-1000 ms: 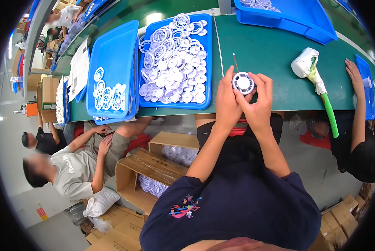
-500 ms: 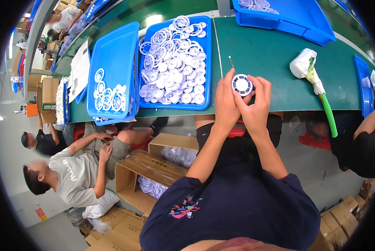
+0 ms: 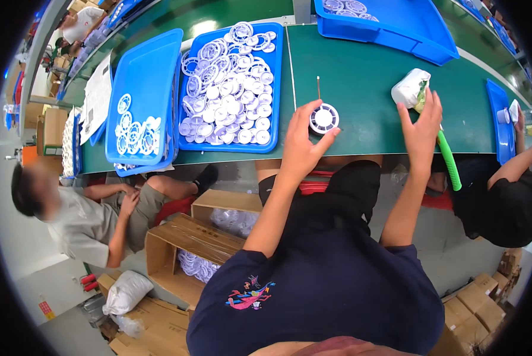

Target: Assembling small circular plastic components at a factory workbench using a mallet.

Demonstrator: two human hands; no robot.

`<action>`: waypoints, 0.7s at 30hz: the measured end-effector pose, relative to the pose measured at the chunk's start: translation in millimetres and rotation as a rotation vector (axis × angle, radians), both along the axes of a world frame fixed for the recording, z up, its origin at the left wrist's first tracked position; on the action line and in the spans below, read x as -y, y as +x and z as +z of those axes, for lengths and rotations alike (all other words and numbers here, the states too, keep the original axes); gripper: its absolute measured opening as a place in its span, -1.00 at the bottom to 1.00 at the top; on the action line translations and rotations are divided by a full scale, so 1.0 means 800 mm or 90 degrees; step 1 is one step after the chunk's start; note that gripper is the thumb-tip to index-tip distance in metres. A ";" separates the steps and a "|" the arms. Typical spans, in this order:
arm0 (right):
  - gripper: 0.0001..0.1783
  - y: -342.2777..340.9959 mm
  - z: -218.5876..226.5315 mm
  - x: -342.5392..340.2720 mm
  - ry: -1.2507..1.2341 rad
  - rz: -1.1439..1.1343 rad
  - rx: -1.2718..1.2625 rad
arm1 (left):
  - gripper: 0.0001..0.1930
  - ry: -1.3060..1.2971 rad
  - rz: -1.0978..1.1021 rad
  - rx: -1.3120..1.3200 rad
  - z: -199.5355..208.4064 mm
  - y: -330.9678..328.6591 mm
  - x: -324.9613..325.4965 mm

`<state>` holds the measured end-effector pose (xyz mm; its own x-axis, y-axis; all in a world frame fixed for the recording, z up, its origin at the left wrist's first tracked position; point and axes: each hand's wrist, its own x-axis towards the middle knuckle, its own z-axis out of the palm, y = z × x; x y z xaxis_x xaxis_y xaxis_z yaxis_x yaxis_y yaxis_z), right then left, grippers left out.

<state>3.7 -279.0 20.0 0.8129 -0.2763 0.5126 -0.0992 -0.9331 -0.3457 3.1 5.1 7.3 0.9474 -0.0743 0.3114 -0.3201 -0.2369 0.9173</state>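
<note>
My left hand (image 3: 301, 139) is closed on a white round slotted part (image 3: 324, 119), with the thumb and fingers at its rim, at the table's near edge. A thin brownish wire (image 3: 319, 89) sticks out on the far side of that part. To the right, my right hand (image 3: 420, 130) is open over the neck of a hammer, thumb and fingers apart on either side of it. The hammer (image 3: 409, 89) has a head wrapped in white and a green handle (image 3: 448, 159) reaching past the table edge. Whether the fingers touch it, I cannot tell.
A blue tray (image 3: 280, 71) heaped with white rings and discs stands left on the green table (image 3: 355, 77). Stacked blue trays (image 3: 150, 53) lie beyond it. A blue bin (image 3: 390, 35) sits at the back. Cartons (image 3: 159, 237) stand below. A seated person (image 3: 82, 219) is at left.
My right hand has let go of the round part and moved right to the hammer. My left hand keeps the part. The whole view has shifted slightly.
</note>
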 end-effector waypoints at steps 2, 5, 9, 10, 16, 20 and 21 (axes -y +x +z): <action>-0.18 -0.006 -0.019 0.035 -0.093 -0.040 -0.054 | -0.39 0.038 -0.030 0.025 0.000 0.006 -0.003; -0.26 -0.007 -0.018 0.041 -0.038 -0.052 -0.094 | -0.37 -0.002 -0.043 -0.022 -0.001 0.005 -0.005; -0.43 -0.017 -0.010 0.019 0.069 -0.003 -0.063 | -0.32 0.006 -0.055 -0.006 -0.006 0.004 -0.006; -0.43 -0.031 -0.009 -0.003 0.121 0.015 -0.068 | -0.30 0.010 -0.058 0.008 -0.009 0.007 -0.005; -0.57 -0.083 0.050 -0.098 0.552 0.220 -0.163 | -0.29 0.034 -0.072 0.034 0.000 0.010 -0.010; -0.66 -0.069 0.040 -0.111 0.433 0.351 -0.104 | -0.21 0.048 -0.048 0.061 -0.005 0.011 -0.006; -0.70 -0.065 0.053 -0.126 0.459 0.313 -0.138 | -0.16 0.053 -0.004 0.080 -0.007 0.010 -0.004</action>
<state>-48.2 -178.3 62.7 0.9831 -0.0664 0.1706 0.1230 -0.4503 -0.8844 11.3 8.3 1.5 0.9008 -0.1108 0.4199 -0.4328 -0.3075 0.8474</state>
